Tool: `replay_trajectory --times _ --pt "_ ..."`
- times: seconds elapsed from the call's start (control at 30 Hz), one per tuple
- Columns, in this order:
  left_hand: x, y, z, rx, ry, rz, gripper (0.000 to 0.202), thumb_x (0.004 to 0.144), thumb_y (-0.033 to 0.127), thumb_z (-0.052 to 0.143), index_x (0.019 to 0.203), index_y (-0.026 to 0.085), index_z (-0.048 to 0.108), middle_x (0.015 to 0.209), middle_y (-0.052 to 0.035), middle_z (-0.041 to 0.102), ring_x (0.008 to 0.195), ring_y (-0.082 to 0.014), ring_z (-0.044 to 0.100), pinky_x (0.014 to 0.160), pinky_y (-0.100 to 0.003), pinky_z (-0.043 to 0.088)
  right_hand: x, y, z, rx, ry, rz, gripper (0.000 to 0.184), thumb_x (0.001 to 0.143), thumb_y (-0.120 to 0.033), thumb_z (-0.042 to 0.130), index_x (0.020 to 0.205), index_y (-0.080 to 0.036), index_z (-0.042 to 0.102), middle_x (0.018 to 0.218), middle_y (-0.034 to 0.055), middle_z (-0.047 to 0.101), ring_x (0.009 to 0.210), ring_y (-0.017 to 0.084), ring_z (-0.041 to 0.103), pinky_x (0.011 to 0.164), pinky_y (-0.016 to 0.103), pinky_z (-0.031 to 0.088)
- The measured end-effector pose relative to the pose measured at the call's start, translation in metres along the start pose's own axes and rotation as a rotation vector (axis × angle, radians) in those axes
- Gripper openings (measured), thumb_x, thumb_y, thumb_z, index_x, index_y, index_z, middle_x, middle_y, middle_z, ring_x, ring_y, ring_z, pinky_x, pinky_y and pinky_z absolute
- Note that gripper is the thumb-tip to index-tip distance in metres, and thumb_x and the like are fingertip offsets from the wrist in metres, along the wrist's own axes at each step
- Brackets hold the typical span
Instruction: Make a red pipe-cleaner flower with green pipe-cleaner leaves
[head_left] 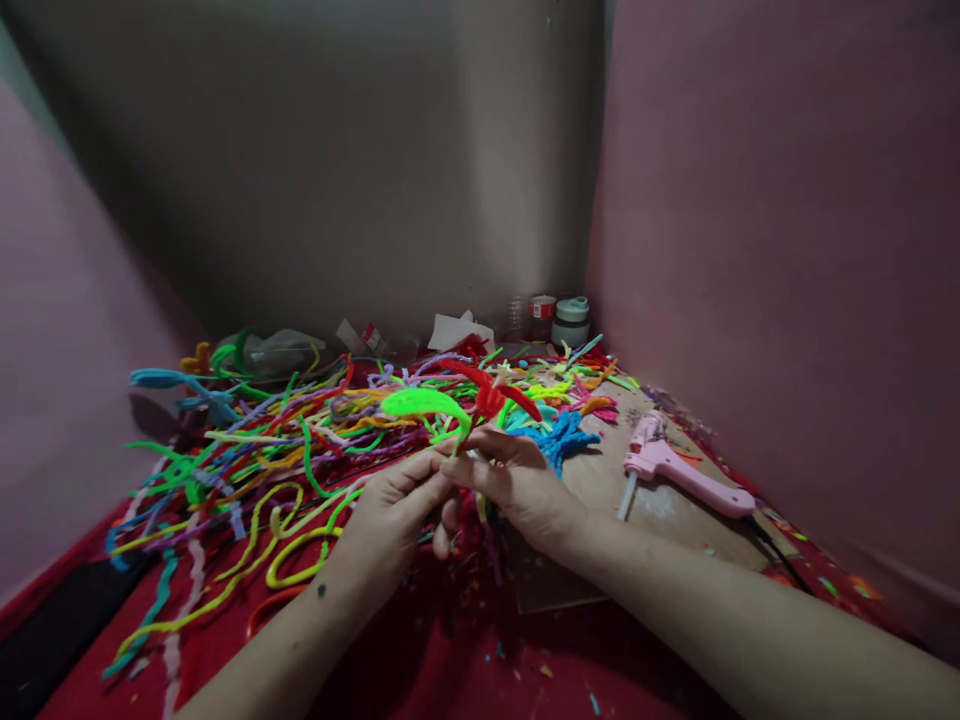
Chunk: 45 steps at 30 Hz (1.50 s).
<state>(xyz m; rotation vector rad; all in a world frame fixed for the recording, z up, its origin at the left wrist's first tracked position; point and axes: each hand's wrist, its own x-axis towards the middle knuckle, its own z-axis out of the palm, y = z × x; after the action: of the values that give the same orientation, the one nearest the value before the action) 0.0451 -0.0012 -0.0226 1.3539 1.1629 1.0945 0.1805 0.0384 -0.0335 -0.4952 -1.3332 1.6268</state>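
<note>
Both of my hands meet at the middle of the view, closed on the stem of a pipe-cleaner flower [489, 398]. Its red petals stick up and out to the right above my fingers. A bright green pipe-cleaner leaf [424, 403] arches to the left from the same stem. My left hand [409, 500] pinches the stem and leaf base between thumb and fingertips. Against it, my right hand [517, 485] grips the stem with thumb and bent fingers. The lower end of the stem is mostly hidden by my fingers.
Many coloured pipe cleaners [262, 450] lie tangled on the red cloth [465, 660]. To the right, a pink glue gun [690, 475] rests on a brown board [555, 585], its cord trailing right. A lidded jar [572, 322] and crumpled plastic [285, 350] stand at the back wall.
</note>
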Motion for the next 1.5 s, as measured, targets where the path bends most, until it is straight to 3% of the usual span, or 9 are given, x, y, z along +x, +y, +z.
replay_trajectory --times 0.23,0.53,0.73,0.83,0.97,1.07,1.13,1.3,1.5 --pt "0.002 -0.001 0.000 -0.245 -0.032 -0.087 0.022 0.080 0.031 0.057 0.066 0.015 0.053 0.047 0.0044 0.050 0.034 -0.0037 0.041 0.038 -0.016 0.029 0.001 0.004 -0.005 -0.072 0.068 -0.004 0.024 0.072 -0.036 0.064 0.086 -0.017 0.070 0.062 -0.0005 0.062 0.054 0.009 0.053 0.055 0.022 0.041" --pt "0.002 0.000 0.000 -0.438 -0.149 -0.093 0.022 0.085 0.025 0.050 0.066 0.014 0.053 0.046 0.0054 0.046 0.030 -0.0018 0.032 0.035 -0.015 0.032 0.001 -0.007 -0.004 0.030 -0.044 0.046 0.027 0.071 -0.035 0.064 0.091 -0.017 0.070 0.055 -0.0026 0.057 0.050 0.009 0.048 0.053 0.022 0.039" --pt "0.004 -0.004 -0.004 -0.535 -0.232 -0.121 0.012 0.081 0.027 0.055 0.082 0.016 0.058 0.042 0.0065 0.044 0.027 -0.0021 0.026 0.031 -0.015 0.030 0.004 0.000 -0.005 0.220 -0.105 0.050 0.017 0.066 -0.027 0.070 0.080 -0.018 0.071 0.065 -0.0020 0.062 0.061 0.009 0.054 0.067 0.025 0.042" --pt "0.003 -0.005 -0.008 -0.509 -0.302 -0.117 0.018 0.076 0.033 0.061 0.077 0.015 0.060 0.037 0.0062 0.042 0.026 -0.0030 0.027 0.030 -0.016 0.028 0.003 0.003 -0.005 0.213 -0.141 0.014 0.010 0.067 -0.025 0.069 0.073 -0.017 0.070 0.064 -0.0018 0.062 0.062 0.010 0.054 0.068 0.025 0.041" --pt "0.001 0.000 -0.008 -0.382 -0.228 -0.129 0.021 0.078 0.030 0.059 0.065 0.013 0.058 0.036 0.0036 0.045 0.029 -0.0036 0.034 0.035 -0.016 0.030 0.002 0.002 -0.002 0.260 -0.111 -0.006 0.008 0.065 -0.023 0.072 0.066 -0.017 0.067 0.065 -0.0015 0.060 0.064 0.010 0.053 0.071 0.025 0.042" --pt "0.000 0.005 -0.005 -0.262 -0.139 -0.103 0.017 0.078 0.030 0.060 0.071 0.014 0.060 0.042 0.0023 0.051 0.033 -0.0052 0.041 0.038 -0.016 0.031 0.003 0.001 0.000 0.322 0.043 0.017 0.019 0.052 -0.024 0.079 0.063 -0.017 0.065 0.068 -0.0018 0.060 0.063 0.010 0.053 0.068 0.026 0.043" --pt "0.001 0.006 -0.003 -0.170 -0.069 -0.075 0.014 0.076 0.029 0.062 0.076 0.015 0.060 0.050 0.0020 0.055 0.040 -0.0064 0.046 0.041 -0.017 0.035 0.003 0.000 0.001 0.366 0.075 0.067 0.027 0.046 -0.026 0.081 0.063 -0.017 0.062 0.065 -0.0024 0.060 0.056 0.010 0.053 0.060 0.026 0.044" --pt "0.000 0.002 -0.002 -0.020 0.068 0.024 0.007 0.075 0.023 0.064 0.079 0.018 0.061 0.067 0.0025 0.059 0.058 -0.0086 0.053 0.055 -0.019 0.043 0.002 -0.001 0.001 0.385 -0.016 0.106 0.029 0.053 -0.035 0.078 0.065 -0.016 0.060 0.053 -0.0042 0.055 0.043 0.009 0.050 0.045 0.022 0.040" --pt "0.002 0.003 -0.002 -0.185 0.006 -0.019 0.007 0.075 0.023 0.063 0.072 0.016 0.062 0.057 0.0019 0.058 0.049 -0.0077 0.052 0.049 -0.018 0.043 0.000 -0.001 -0.003 0.227 -0.080 0.050 0.030 0.063 -0.041 0.072 0.073 -0.014 0.066 0.051 -0.0031 0.055 0.044 0.008 0.050 0.048 0.022 0.038"
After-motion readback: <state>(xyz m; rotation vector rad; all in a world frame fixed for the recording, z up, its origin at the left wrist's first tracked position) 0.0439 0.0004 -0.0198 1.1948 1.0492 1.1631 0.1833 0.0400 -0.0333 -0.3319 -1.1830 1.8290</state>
